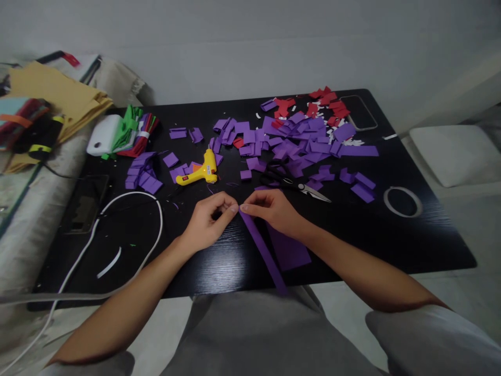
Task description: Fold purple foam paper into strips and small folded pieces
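Observation:
A long purple paper strip (263, 248) runs from my fingertips down past the table's front edge. My right hand (274, 209) pinches its top end between thumb and index finger. Close against it, my left hand (214, 216) is closed in a pinch at the same end of the strip; how much of the paper it grips is hidden by the fingertips. Under my right wrist lies a wider purple paper piece (289, 248). Black-handled scissors (301, 185) rest just beyond my right hand, and a yellow glue gun (201, 169) lies beyond my left.
Folded purple pieces (293, 138) and red scraps (329, 104) are heaped at the back. A white cable (156, 230) loops at left near a dark phone (88, 203). Bundled coloured papers (135, 130) sit at the back left, a tape roll (402, 202) at right.

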`<state>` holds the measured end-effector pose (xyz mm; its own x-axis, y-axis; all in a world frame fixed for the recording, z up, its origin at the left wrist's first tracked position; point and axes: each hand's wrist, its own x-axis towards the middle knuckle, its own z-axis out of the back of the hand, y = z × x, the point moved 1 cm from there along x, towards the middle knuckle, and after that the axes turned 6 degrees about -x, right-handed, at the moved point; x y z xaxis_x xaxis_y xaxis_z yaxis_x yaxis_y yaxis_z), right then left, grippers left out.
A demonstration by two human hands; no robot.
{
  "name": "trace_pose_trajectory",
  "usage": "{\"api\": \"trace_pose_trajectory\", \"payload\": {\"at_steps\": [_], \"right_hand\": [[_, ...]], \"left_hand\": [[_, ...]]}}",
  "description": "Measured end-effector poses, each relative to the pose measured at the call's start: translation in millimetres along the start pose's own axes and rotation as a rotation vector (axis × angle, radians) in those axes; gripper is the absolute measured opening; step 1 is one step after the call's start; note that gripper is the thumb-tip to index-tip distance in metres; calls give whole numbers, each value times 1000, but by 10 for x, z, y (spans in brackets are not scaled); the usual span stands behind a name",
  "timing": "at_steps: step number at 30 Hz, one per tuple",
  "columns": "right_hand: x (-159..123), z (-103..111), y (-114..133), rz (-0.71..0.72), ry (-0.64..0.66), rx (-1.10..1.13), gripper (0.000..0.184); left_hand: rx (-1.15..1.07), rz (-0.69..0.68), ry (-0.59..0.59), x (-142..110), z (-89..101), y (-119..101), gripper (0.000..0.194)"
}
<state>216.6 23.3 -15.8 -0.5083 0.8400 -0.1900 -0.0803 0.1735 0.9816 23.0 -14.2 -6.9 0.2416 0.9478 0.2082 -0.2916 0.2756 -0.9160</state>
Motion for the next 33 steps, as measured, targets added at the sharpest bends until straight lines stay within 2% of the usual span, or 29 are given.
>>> {"api": "trace_pose_trajectory", "payload": {"at_steps": [5, 9, 12, 24, 33], "right_hand": [[-2, -41, -7, -52, 37, 85, 37], [-31, -88, -32, -215, 164, 321, 41], [-55, -113, -43, -250, 225, 379, 39], [-54, -122, -75, 17, 137, 115, 41], [-110, -151, -69, 108, 91, -94, 34]], "left_hand": [[35, -13, -14, -3, -6, -3, 21], [46, 16, -79, -5, -5, 8, 23], [45, 23, -116, -4, -2, 21, 24], [-1, 50, -144, -16, 6, 56, 23], [-120, 93, -97, 0, -7, 31, 23]]}}
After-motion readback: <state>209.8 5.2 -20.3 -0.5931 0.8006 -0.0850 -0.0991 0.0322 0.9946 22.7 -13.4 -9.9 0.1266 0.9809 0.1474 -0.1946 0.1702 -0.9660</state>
